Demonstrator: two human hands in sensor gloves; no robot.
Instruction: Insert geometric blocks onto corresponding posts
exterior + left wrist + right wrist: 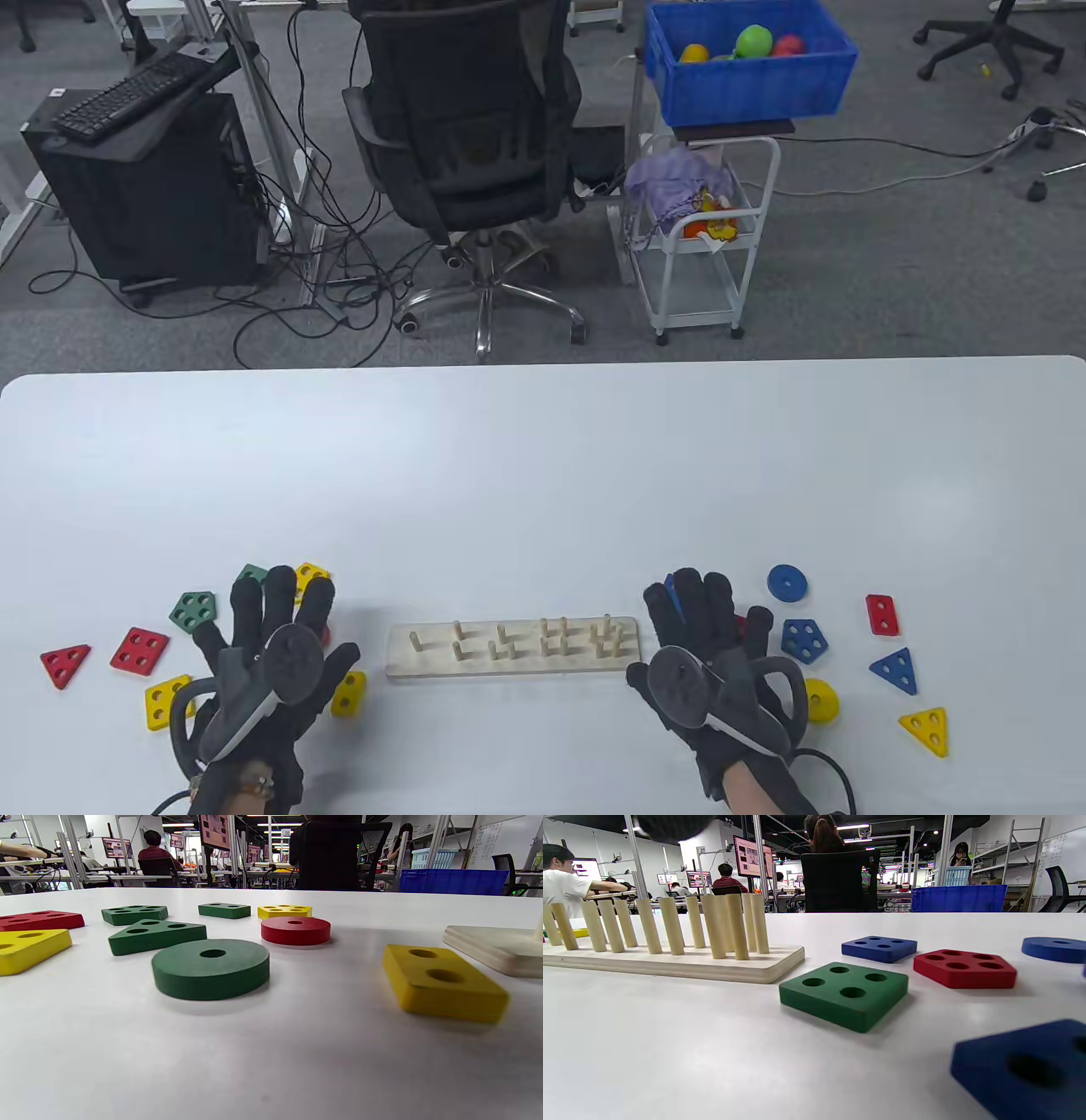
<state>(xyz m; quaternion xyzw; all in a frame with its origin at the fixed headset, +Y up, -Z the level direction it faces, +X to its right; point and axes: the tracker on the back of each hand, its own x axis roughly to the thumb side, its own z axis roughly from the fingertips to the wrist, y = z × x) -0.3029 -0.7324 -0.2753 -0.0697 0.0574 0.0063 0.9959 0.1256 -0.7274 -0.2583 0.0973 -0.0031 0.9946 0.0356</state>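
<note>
Left hand (263,654) and right hand (721,671) at near edge of table (543,475), palms down, fingers spread flat, gripping nothing. Wooden peg board (512,649) between them, posts all bare. Under and around left hand: green disc (211,967), yellow two-hole block (441,983), red disc (295,930). By right hand: green square (845,993), red four-hole block (964,968). Beyond, toward right edge: blue disc (787,583).

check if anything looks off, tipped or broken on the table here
Nothing stands out. The peg board lies flat with its posts upright and bare. The blocks lie flat, scattered around both hands, such as the green disc and green square. The left hand and right hand are spread, holding nothing.
</note>
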